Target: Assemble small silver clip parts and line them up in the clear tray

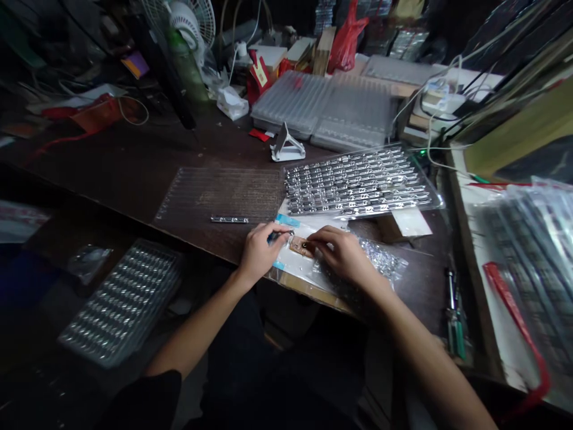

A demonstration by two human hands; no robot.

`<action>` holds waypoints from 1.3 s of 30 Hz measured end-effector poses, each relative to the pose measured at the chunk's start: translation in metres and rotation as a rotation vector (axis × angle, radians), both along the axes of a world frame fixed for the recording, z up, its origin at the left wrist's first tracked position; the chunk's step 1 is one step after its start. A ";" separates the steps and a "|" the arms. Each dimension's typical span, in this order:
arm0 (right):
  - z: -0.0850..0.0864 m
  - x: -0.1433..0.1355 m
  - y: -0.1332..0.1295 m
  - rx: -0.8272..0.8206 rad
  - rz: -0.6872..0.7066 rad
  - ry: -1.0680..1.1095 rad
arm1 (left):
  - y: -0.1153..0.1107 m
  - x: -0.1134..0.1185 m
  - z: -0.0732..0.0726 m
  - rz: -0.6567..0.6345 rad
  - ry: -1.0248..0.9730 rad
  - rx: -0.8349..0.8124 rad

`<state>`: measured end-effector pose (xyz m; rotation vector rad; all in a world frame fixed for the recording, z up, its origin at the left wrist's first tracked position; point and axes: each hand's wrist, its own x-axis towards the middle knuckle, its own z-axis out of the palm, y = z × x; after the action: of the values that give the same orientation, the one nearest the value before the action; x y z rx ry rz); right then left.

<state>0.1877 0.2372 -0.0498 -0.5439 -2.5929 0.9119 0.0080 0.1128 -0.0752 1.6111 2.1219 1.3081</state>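
Note:
My left hand (262,251) pinches a small dark, shiny metal piece (290,232) over the white work sheet (293,261). Close beside it lies a small brown block (301,246), with a dark spot at its right end. The fingertips of my right hand (342,251) are closed together at that end; what they hold, if anything, is too small to make out. Under and behind the right hand is a clear bag of tiny shiny parts (380,258). One finished-looking silver strip (230,219) rests on the front of a clear ribbed tray (224,191).
A clear tray filled with rows of shiny metal strips (358,179) lies behind my hands. Farther back are stacked clear ribbed trays (290,101) and a white bracket (287,146). Green-handled tools (456,328) lie at the right. More filled trays (120,301) sit low at the left.

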 end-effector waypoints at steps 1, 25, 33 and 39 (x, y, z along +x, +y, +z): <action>-0.003 -0.002 -0.002 -0.004 0.010 0.029 | -0.002 0.001 0.001 -0.018 0.073 -0.039; 0.019 0.024 0.006 0.191 -0.164 -0.588 | 0.020 0.031 -0.004 -0.185 0.097 0.038; 0.018 0.027 0.008 0.115 -0.153 -0.364 | 0.021 0.031 -0.006 -0.195 0.123 0.012; 0.008 0.023 0.013 0.049 -0.132 0.020 | 0.021 0.031 -0.006 -0.204 0.111 0.003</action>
<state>0.2105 0.2501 -0.0419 -0.6792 -2.5209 0.8044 0.0391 0.1337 -0.0812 1.8844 1.9512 1.1841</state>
